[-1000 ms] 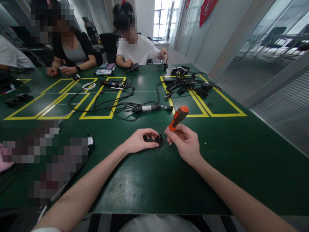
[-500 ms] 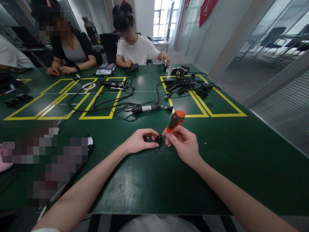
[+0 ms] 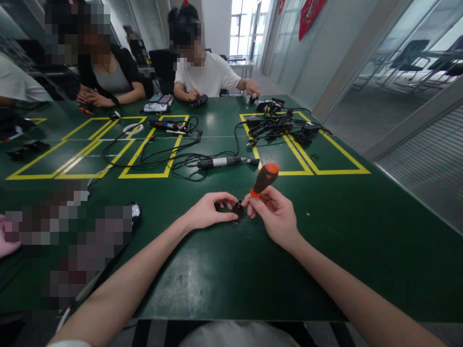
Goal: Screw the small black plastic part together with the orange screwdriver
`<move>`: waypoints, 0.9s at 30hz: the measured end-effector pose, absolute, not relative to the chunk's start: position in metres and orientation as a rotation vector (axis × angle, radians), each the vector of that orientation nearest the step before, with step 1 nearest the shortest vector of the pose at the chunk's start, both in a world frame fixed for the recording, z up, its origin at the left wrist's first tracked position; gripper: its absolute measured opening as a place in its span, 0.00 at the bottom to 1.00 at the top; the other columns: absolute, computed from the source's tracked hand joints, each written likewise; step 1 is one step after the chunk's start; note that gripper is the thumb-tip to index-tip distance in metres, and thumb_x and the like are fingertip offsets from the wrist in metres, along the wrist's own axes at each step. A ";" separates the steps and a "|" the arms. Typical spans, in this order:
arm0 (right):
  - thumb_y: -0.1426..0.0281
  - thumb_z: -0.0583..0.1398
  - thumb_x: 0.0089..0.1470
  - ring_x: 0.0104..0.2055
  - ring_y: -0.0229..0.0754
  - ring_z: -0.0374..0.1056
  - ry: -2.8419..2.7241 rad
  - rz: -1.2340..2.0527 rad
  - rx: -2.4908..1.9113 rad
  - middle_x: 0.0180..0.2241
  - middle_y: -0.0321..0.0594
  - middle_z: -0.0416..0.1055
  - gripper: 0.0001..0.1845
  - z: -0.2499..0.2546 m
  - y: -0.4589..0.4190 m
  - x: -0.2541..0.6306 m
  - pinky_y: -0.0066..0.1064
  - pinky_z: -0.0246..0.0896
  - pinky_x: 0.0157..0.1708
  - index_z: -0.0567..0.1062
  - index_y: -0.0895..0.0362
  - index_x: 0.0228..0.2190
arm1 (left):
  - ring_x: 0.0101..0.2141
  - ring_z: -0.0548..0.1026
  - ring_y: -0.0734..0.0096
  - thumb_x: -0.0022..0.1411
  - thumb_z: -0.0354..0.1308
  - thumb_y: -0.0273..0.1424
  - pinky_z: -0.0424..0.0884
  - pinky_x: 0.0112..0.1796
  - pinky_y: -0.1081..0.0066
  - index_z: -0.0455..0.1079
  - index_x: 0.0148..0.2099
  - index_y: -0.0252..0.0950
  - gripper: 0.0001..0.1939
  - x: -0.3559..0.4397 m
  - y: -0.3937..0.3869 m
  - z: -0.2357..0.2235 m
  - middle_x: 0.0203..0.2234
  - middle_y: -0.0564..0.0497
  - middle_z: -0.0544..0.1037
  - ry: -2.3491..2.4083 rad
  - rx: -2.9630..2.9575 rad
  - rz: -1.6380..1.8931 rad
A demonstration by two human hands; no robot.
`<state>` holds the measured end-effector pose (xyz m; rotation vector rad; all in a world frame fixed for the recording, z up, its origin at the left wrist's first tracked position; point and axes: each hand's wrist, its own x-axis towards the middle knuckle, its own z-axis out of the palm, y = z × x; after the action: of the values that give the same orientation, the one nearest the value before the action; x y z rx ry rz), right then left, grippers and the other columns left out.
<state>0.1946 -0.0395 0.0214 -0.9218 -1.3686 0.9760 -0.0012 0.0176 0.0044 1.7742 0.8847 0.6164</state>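
Observation:
My left hand [image 3: 213, 209] is closed around a small black cylindrical part [image 3: 238, 208], which stands on the green table [image 3: 202, 274] with a narrower collar at its top. Thumb and fingers pinch it from the left side. In my right hand [image 3: 277, 212] is a screwdriver [image 3: 265, 179] with an orange and black handle, tilted up and to the right. My right fingers curl round it below the handle, close beside the black part. The screwdriver's shaft and tip are mostly hidden by those fingers.
Beyond my hands lies a grey and black electric screwdriver [image 3: 224, 162] with its cable. A pile of black cables [image 3: 278, 126] sits farther right, near yellow tape rectangles. Two co-workers sit across the table; one has a hand on a dark power tool [image 3: 198, 101]. A blurred long object [image 3: 97, 250] lies left.
The screwdriver handle has tipped slightly to the right in my right hand. My left hand stays put. Across the table, one co-worker's hands have moved away from a small orange item.

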 end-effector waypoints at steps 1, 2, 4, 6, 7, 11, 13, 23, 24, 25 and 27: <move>0.53 0.65 0.61 0.24 0.38 0.70 -1.376 0.980 -0.923 0.27 0.37 0.77 0.17 0.021 -0.039 0.195 0.31 0.71 0.25 0.73 0.53 0.33 | 0.35 0.74 0.69 0.51 0.72 0.35 0.67 0.38 0.70 0.80 0.46 0.35 0.19 -0.001 0.018 0.004 0.34 0.51 0.81 0.878 1.772 0.622; 0.53 0.64 0.61 0.24 0.38 0.69 -1.382 0.986 -0.921 0.28 0.38 0.78 0.17 0.021 -0.039 0.195 0.32 0.71 0.25 0.74 0.53 0.32 | 0.35 0.74 0.69 0.51 0.72 0.35 0.67 0.38 0.70 0.80 0.46 0.35 0.19 -0.001 0.018 0.004 0.34 0.51 0.81 0.868 1.771 0.630; 0.52 0.63 0.62 0.24 0.38 0.69 -1.381 0.997 -0.903 0.28 0.38 0.78 0.18 0.020 -0.039 0.196 0.32 0.71 0.26 0.74 0.53 0.32 | 0.35 0.74 0.69 0.51 0.72 0.34 0.67 0.38 0.70 0.80 0.46 0.35 0.19 -0.001 0.018 0.005 0.34 0.51 0.81 0.847 1.770 0.644; 0.53 0.63 0.62 0.24 0.38 0.69 -1.365 0.999 -0.875 0.28 0.37 0.77 0.17 0.018 -0.039 0.197 0.32 0.71 0.26 0.74 0.53 0.34 | 0.35 0.74 0.70 0.52 0.72 0.34 0.67 0.38 0.70 0.80 0.45 0.35 0.18 -0.001 0.018 0.005 0.34 0.51 0.81 0.841 1.771 0.648; 0.53 0.64 0.62 0.24 0.37 0.69 -1.356 0.997 -0.865 0.28 0.36 0.77 0.16 0.018 -0.039 0.197 0.32 0.71 0.26 0.73 0.53 0.35 | 0.35 0.74 0.70 0.52 0.72 0.34 0.67 0.38 0.70 0.80 0.45 0.35 0.18 -0.001 0.018 0.005 0.35 0.51 0.82 0.846 1.773 0.645; 0.55 0.65 0.62 0.24 0.37 0.69 -1.356 0.991 -0.855 0.28 0.35 0.77 0.14 0.017 -0.039 0.196 0.30 0.70 0.26 0.72 0.53 0.36 | 0.35 0.74 0.69 0.51 0.72 0.34 0.67 0.38 0.70 0.80 0.46 0.35 0.18 -0.001 0.017 0.006 0.35 0.51 0.82 0.869 1.771 0.621; 0.56 0.64 0.63 0.24 0.37 0.69 -1.361 0.991 -0.842 0.28 0.36 0.77 0.14 0.017 -0.039 0.195 0.30 0.70 0.26 0.73 0.53 0.35 | 0.35 0.74 0.69 0.51 0.72 0.33 0.67 0.38 0.70 0.79 0.46 0.35 0.18 -0.001 0.017 0.006 0.34 0.51 0.81 0.862 1.767 0.626; 0.55 0.66 0.61 0.26 0.37 0.70 -1.376 0.973 -0.868 0.28 0.36 0.76 0.15 0.015 -0.038 0.197 0.31 0.70 0.29 0.73 0.53 0.34 | 0.35 0.74 0.70 0.52 0.72 0.33 0.67 0.38 0.71 0.79 0.46 0.34 0.18 -0.001 0.018 0.005 0.34 0.52 0.81 0.854 1.773 0.635; 0.55 0.66 0.61 0.26 0.37 0.70 -1.376 0.966 -0.875 0.28 0.35 0.76 0.15 0.016 -0.038 0.197 0.30 0.70 0.28 0.73 0.53 0.34 | 0.35 0.74 0.70 0.52 0.72 0.33 0.67 0.38 0.71 0.79 0.46 0.34 0.18 -0.001 0.018 0.005 0.34 0.52 0.81 0.855 1.777 0.630; 0.55 0.66 0.60 0.25 0.37 0.70 -1.378 0.959 -0.879 0.27 0.35 0.75 0.15 0.016 -0.038 0.197 0.30 0.70 0.28 0.74 0.53 0.33 | 0.34 0.74 0.70 0.52 0.72 0.34 0.67 0.38 0.71 0.79 0.46 0.34 0.18 -0.001 0.018 0.005 0.34 0.52 0.81 0.856 1.781 0.626; 0.54 0.65 0.61 0.25 0.37 0.69 -1.384 0.946 -0.884 0.27 0.35 0.74 0.16 0.017 -0.038 0.197 0.30 0.70 0.27 0.75 0.53 0.32 | 0.34 0.74 0.70 0.53 0.71 0.34 0.67 0.39 0.71 0.79 0.46 0.35 0.18 -0.001 0.018 0.005 0.34 0.52 0.81 0.852 1.787 0.623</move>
<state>0.1969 -0.0376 0.0167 -0.8844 -1.3841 0.9462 -0.0011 0.0180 0.0048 1.7866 0.8519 0.6234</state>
